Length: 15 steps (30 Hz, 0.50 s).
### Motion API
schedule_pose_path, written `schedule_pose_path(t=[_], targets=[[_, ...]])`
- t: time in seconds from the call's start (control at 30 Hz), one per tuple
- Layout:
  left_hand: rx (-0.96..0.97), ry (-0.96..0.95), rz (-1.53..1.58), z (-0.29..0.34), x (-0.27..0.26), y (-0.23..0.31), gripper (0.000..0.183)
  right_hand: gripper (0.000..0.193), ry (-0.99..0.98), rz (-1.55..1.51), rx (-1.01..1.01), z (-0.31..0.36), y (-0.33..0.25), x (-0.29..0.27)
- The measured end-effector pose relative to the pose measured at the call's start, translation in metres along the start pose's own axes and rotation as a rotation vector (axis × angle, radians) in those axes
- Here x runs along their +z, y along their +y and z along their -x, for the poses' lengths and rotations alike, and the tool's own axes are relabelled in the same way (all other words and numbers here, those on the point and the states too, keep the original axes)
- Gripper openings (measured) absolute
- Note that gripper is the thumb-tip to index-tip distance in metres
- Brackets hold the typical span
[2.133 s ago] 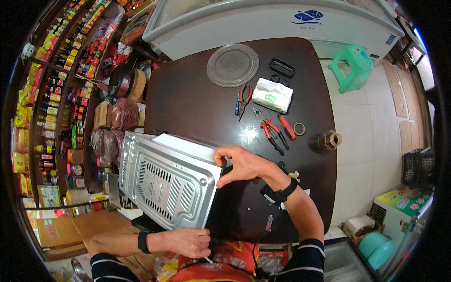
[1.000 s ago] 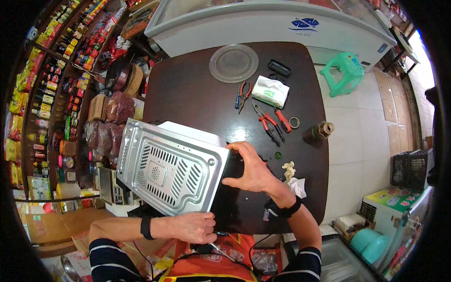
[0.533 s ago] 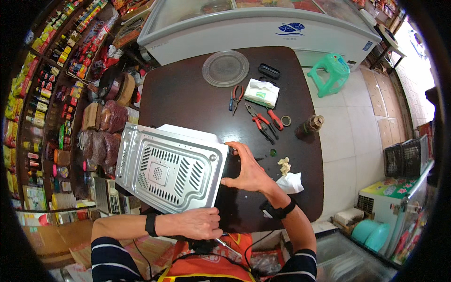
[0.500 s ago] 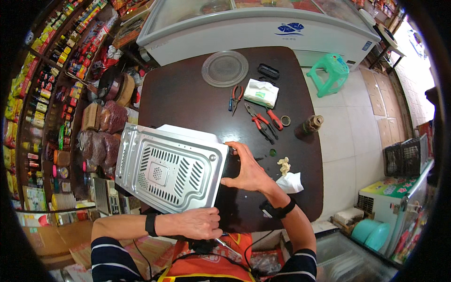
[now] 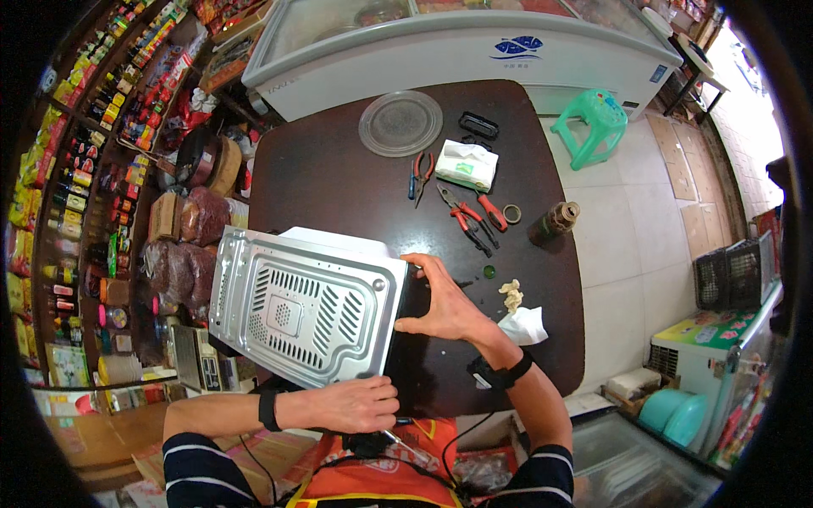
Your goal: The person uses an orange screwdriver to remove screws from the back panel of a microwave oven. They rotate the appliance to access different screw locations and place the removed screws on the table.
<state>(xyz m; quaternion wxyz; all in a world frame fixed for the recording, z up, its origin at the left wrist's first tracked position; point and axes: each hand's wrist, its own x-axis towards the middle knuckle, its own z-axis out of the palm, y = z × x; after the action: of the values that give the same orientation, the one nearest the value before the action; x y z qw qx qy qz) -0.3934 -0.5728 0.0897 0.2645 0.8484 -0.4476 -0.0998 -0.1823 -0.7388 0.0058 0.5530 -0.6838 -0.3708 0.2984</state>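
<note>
Your right hand (image 5: 445, 300) grips the silver casing (image 5: 296, 309) at a dark table (image 5: 322, 169); your left hand (image 5: 364, 405) curls closed, its hold unclear. A white freezer (image 5: 406, 63) stands beyond.

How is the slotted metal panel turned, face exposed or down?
Exposed: the slotted metal panel shows its pierced side to the camera, with the right hand at its edge. Whether it's fastened, I can't tell.

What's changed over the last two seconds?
The right wrist has shifted toward the person, uncovering the white tissue and beige crumpled piece. The view moved too, so any shift of the silver appliance is hard to judge. The right hand still grips its far right corner; the left hand stays at the near right one. Round plate and bottle are unmoved.
</note>
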Motion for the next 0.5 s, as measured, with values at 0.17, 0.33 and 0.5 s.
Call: schedule_pose_path(t=[0.17,0.33,0.5], targets=[[-0.026,-0.042,-0.068,0.004,0.001,0.004,0.013,0.111,0.008,-0.041,-0.01,0.002,0.005,0.001],[-0.042,-0.06,-0.024,0.003,-0.002,0.001,0.014,0.109,0.079,-0.043,-0.024,0.003,0.008,0.008],[-0.083,-0.089,0.027,-0.004,-0.018,0.002,0.02,0.107,0.103,-0.103,-0.04,0.006,0.016,0.004]])
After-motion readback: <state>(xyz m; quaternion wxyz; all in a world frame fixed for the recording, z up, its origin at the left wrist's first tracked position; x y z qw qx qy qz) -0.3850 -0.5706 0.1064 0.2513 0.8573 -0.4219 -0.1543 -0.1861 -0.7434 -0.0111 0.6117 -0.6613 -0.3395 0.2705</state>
